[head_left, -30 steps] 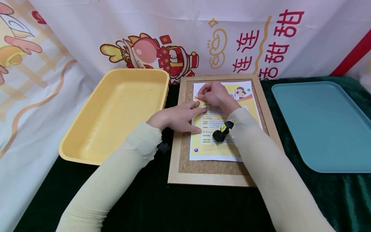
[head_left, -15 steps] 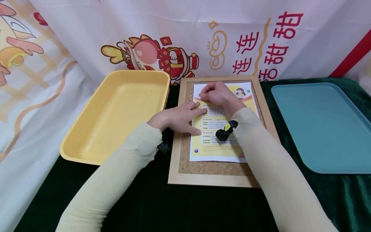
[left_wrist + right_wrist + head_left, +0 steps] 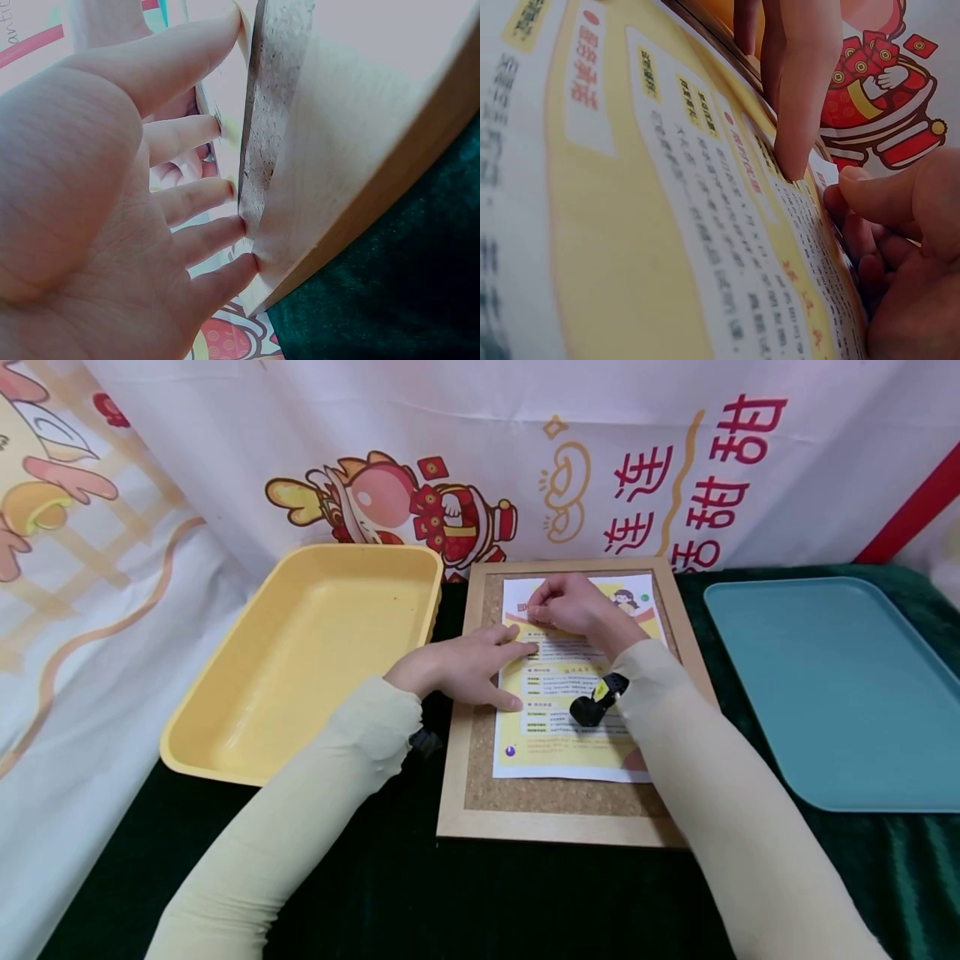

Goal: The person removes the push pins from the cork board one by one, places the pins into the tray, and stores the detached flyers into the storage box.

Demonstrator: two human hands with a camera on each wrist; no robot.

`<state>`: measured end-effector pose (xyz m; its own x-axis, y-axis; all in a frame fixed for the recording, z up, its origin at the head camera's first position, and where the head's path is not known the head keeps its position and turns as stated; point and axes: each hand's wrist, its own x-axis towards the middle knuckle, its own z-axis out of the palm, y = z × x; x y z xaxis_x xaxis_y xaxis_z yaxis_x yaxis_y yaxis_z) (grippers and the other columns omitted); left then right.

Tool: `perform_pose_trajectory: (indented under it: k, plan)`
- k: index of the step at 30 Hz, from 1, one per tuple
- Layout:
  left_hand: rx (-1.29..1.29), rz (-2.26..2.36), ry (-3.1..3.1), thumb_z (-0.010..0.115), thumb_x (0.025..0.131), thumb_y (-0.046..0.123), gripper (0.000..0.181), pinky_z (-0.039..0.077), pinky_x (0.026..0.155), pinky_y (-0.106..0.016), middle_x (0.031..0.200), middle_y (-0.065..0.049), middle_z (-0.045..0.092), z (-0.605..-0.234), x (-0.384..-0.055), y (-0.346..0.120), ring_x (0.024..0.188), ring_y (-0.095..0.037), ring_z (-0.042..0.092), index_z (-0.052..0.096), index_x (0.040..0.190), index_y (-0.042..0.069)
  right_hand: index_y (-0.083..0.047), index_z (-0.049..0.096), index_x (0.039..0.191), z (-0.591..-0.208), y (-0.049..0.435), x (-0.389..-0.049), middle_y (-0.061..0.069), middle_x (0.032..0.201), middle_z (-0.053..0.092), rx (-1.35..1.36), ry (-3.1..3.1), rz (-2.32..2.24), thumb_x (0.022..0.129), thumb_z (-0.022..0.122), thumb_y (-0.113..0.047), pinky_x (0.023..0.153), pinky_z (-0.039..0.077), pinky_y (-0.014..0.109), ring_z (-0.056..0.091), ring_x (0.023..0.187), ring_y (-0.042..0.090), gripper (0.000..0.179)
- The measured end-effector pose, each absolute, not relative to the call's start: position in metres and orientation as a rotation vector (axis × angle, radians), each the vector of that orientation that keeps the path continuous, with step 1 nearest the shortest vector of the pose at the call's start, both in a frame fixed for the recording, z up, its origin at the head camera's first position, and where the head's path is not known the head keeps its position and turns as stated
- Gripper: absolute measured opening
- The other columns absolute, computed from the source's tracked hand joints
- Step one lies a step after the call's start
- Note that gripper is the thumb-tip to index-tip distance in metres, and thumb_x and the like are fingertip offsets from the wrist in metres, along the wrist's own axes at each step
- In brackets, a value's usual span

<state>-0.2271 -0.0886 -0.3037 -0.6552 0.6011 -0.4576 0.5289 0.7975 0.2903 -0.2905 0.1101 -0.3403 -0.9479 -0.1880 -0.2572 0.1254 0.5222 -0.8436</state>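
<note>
A yellow-and-white printed sheet [image 3: 551, 760] lies on a wood-framed corkboard [image 3: 555, 795]. My left hand [image 3: 468, 668] rests on the sheet's left side, fingers spread and straight. Over the heading near the top, my right hand [image 3: 573, 610] has its fingers curled, thumb and index tips together. In the right wrist view those fingertips [image 3: 847, 180] are close to the sheet's surface; no object shows between them. A purple round pushpin [image 3: 510, 751] sits at the sheet's lower left, and a small green pushpin [image 3: 645, 598] at its upper right.
A deep yellow tray [image 3: 300, 652] stands left of the board, its right edge close to the left forearm. To the right lies a flat teal tray [image 3: 840, 693]. Dark green cloth [image 3: 420, 893] covers the table, with a printed white curtain [image 3: 480, 410] behind it.
My right hand has shifted gradually to the right across the sheet's heading, fingertips kept together, uncovering part of the upper left. The left hand has stayed in place.
</note>
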Motion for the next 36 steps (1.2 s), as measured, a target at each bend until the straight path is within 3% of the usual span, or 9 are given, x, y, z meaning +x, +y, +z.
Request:
perform_pose_trajectory:
  k: [20,29,36]
  plan:
    - [0.827,0.177,2.429,0.067,0.102,0.051,0.087,0.018,0.135,-0.049,0.181,-0.013,0.006,-0.303,-0.226,-0.085,0.168,-0.03,0.008,0.022,0.172,0.024,-0.009,0.069,0.111,-0.331,0.128,-0.276,0.007,0.119,0.06,-0.051,2.416,-1.285,0.107,0.065,-0.02,0.097,0.035,0.037,0.049,0.107,0.023,0.012]
    - [0.8,0.196,2.432,0.068,0.101,0.052,0.088,0.018,0.134,-0.049,0.181,-0.011,0.006,-0.302,-0.224,-0.087,0.168,-0.029,0.008,0.021,0.172,0.026,-0.011,0.071,0.111,-0.325,0.133,-0.266,0.006,0.118,0.061,-0.013,2.431,-1.295,0.104,0.066,-0.018,0.092,0.035,0.038,0.047,0.104,0.025,0.011]
    - [0.809,0.192,2.435,0.067,0.102,0.052,0.087,0.019,0.134,-0.05,0.181,-0.011,0.007,-0.302,-0.225,-0.088,0.168,-0.029,0.009,0.022,0.172,0.027,-0.011,0.072,0.112,-0.315,0.139,-0.254,0.009,0.114,0.065,-0.046,2.552,-1.288,0.104,0.068,-0.021,0.096,0.038,0.039,0.053,0.109,0.026,0.013]
